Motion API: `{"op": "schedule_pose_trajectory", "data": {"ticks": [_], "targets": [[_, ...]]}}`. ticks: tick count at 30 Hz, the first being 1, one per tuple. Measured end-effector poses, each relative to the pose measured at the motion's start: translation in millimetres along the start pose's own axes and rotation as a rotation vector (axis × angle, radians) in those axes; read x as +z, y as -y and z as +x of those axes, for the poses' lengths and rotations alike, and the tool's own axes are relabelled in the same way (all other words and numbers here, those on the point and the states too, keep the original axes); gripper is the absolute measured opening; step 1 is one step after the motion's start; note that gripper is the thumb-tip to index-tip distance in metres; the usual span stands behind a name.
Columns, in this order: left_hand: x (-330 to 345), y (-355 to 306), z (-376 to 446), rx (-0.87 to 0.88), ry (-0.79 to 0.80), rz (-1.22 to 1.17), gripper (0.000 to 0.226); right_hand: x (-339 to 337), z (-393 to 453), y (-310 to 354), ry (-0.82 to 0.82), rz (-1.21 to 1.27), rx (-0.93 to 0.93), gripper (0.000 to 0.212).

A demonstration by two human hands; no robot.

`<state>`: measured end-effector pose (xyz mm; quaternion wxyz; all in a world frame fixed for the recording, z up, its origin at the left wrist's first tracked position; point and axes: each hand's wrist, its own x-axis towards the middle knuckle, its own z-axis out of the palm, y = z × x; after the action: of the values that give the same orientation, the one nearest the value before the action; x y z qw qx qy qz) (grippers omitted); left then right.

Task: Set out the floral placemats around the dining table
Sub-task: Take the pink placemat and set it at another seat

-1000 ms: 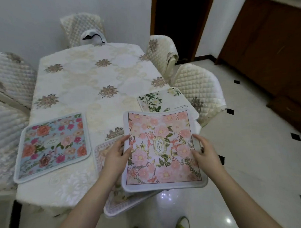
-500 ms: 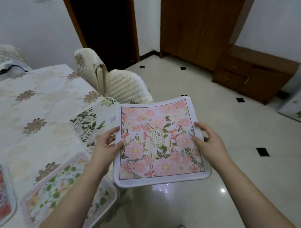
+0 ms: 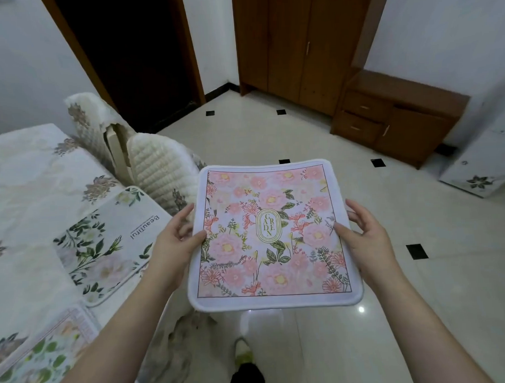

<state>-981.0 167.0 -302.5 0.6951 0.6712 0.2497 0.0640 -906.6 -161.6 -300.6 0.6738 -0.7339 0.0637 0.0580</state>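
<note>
Head view, two hands holding one pink placemat

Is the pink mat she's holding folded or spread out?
Spread out. The pink floral placemat shows its whole printed face and white border, held flat between the left hand and right hand.
</note>
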Motion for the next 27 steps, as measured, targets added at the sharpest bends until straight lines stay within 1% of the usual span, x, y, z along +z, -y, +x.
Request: {"op": "schedule_pose_trajectory", "data": {"ticks": [2, 5, 7, 10, 15, 19, 22, 27], "targets": [[5, -2, 21, 0.002, 0.011, -0.022, 0.056, 5, 18, 3, 0.037, 0.004, 0.004, 0.049], [12, -5, 58, 0.001, 0.036, -0.046, 0.054, 17, 47, 9, 0.117, -0.034, 0.008, 0.058], [15, -8, 83, -0.008, 0.053, -0.061, 0.054, 25, 67, 13, 0.134, -0.056, 0.022, 0.063], [21, -18, 116, -0.021, 0.059, -0.069, 0.053, 32, 94, 21, 0.115, -0.083, 0.028, 0.064], [32, -40, 170, -0.016, 0.081, -0.042, 0.054, 35, 139, 36, 0.099, -0.015, 0.026, 0.065], [47, -49, 197, -0.003, 0.094, -0.074, 0.056, 32, 173, 40, 0.070, 0.028, 0.026, 0.066], [62, -53, 221, -0.025, 0.109, -0.100, 0.059, 28, 207, 40, 0.059, 0.043, 0.033, 0.066], [100, -60, 263, -0.038, 0.086, -0.063, 0.060, 13, 275, 34, 0.088, 0.038, 0.043, 0.066]]}}
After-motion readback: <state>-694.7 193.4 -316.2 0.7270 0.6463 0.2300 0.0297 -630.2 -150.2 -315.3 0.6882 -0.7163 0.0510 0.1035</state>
